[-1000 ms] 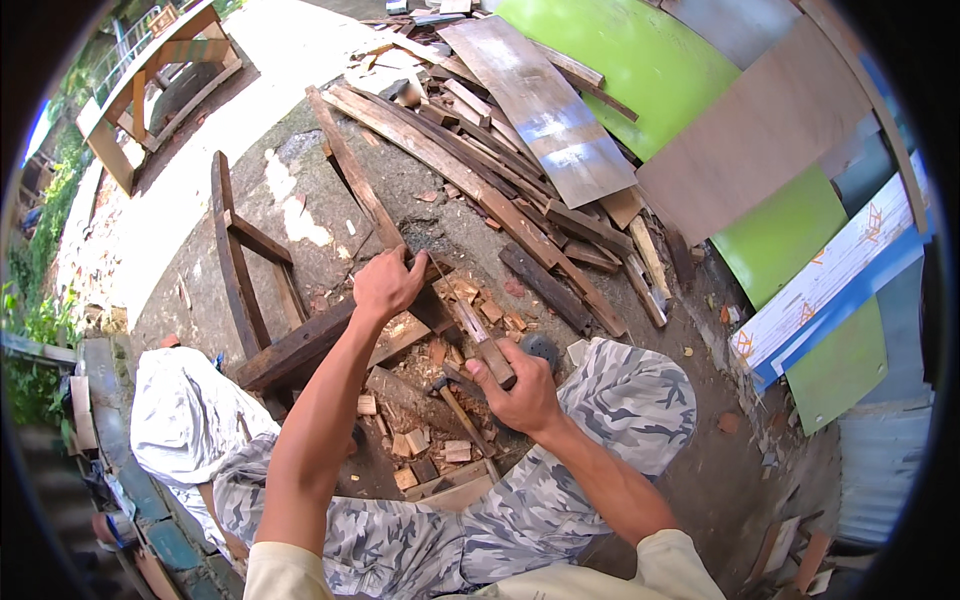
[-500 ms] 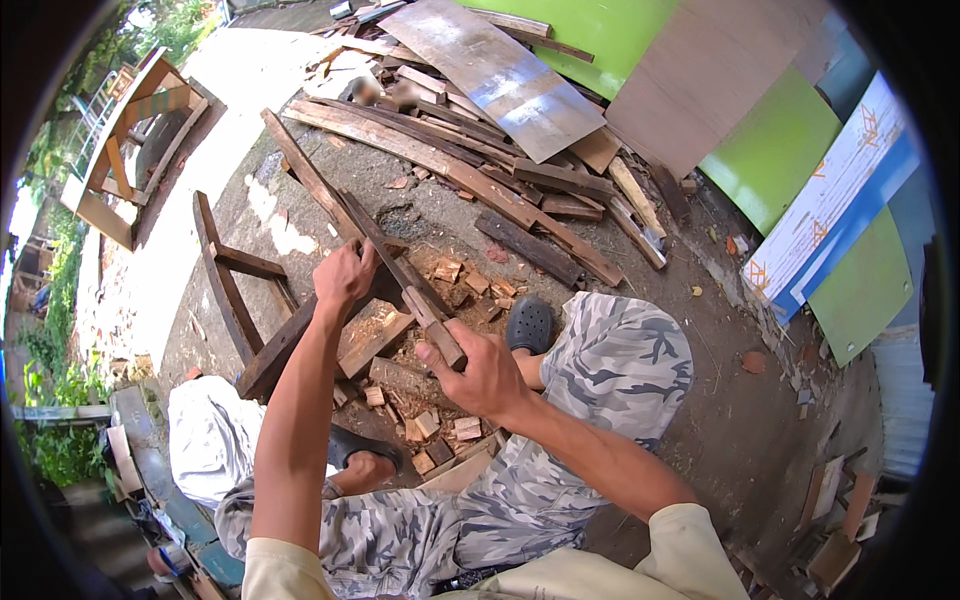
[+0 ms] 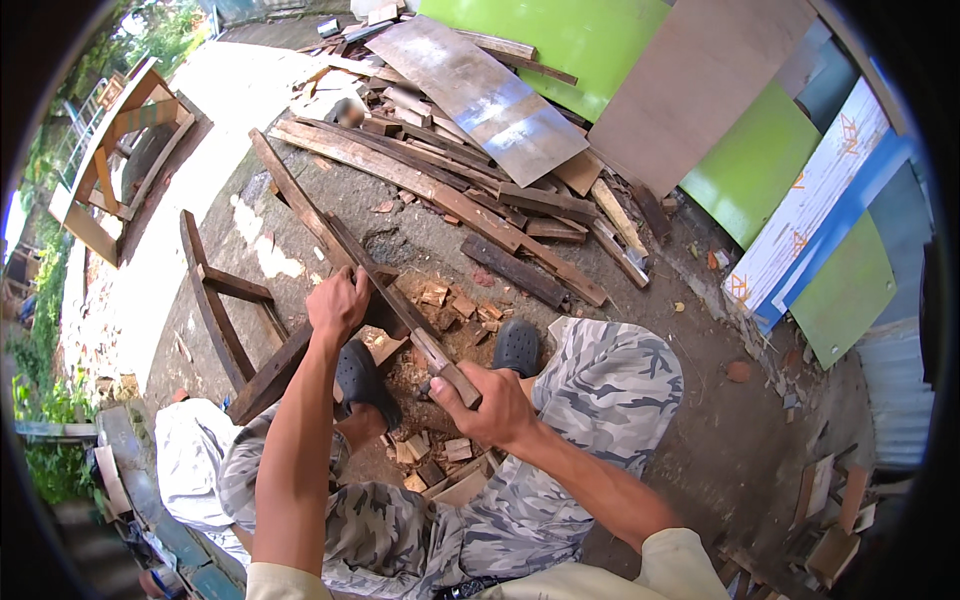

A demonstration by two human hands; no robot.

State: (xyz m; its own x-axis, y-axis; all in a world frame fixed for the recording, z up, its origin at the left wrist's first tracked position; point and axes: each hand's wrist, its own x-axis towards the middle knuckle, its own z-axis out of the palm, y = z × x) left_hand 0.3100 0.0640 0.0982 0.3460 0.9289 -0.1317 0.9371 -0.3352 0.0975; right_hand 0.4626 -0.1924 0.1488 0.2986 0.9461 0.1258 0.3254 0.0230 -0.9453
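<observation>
- Daylight scene, bright overall; the pale concrete strip at upper left is in direct sun, burnt nearly white.
- Grey concrete floor around the person in softer shade; small ragged sun patches at left of centre.
- Whitish-blue glare across the long, flat brown-grey sheet.
- Right hand evenly lit, reasonably sharp.
- Small round smudge of blur in the brown wooden scrap pile.
- Fisheye rim: black corners, bowed edges, soft green foliage at left.

Sunlit concrete, green panels
</observation>
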